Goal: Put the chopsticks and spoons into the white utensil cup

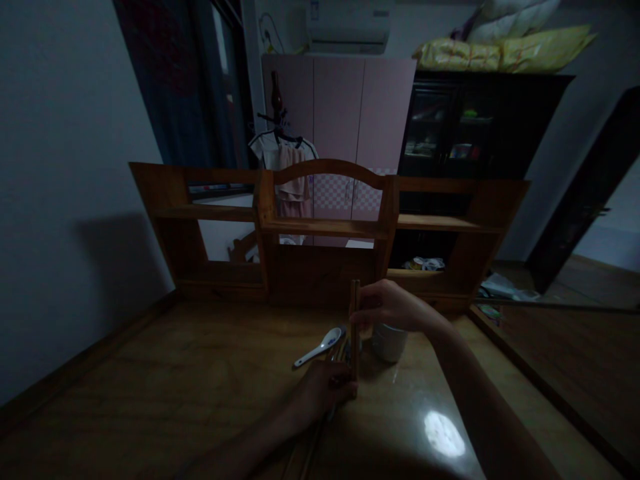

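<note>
Both hands are being held closed on upright chopsticks (355,323): top pinched by the right hand (387,305), base gripped by the left hand (320,393) on the desk (175,373), near a spoon (320,347) and cup (390,341). Ends are probably best being squared against it.

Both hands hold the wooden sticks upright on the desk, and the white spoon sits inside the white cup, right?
Not quite. The head view shows the white ceramic spoon lying on the brown wooden desk, left of the upright wooden sticks, outside the white round cup. The left hand and right hand do hold the sticks.
</note>
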The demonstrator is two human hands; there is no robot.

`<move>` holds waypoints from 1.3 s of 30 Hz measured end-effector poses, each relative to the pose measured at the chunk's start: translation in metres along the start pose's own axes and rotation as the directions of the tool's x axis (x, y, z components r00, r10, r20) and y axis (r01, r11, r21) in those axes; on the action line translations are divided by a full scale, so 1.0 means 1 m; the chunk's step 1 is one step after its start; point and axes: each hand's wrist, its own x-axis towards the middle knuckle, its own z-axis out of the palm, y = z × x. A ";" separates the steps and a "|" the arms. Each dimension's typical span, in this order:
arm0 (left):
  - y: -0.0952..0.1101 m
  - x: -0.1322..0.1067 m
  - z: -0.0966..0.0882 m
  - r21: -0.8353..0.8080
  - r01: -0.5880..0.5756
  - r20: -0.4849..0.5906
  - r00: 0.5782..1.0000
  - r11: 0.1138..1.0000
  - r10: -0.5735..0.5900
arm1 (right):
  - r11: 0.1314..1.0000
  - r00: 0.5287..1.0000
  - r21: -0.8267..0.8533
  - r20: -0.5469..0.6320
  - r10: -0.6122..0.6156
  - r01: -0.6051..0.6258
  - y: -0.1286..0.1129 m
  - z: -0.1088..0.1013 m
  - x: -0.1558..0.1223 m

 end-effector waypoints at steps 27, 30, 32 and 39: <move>-0.002 -0.001 0.000 0.036 0.009 -0.016 1.000 0.999 -0.009 | 1.000 0.998 -0.031 0.057 0.008 -0.006 0.004 0.004 0.003; -0.003 -0.001 0.001 0.015 0.021 -0.025 0.999 1.000 -0.021 | 0.999 0.998 -0.044 0.062 0.009 -0.006 0.006 0.005 0.004; -0.004 0.000 0.001 -0.007 0.025 -0.027 0.999 1.000 -0.025 | 0.999 0.998 -0.042 0.063 0.000 0.003 0.006 0.005 0.004; -0.003 0.000 0.001 -0.041 0.028 -0.015 0.999 0.999 -0.029 | 0.999 0.998 -0.050 0.065 -0.002 0.005 0.007 0.004 0.004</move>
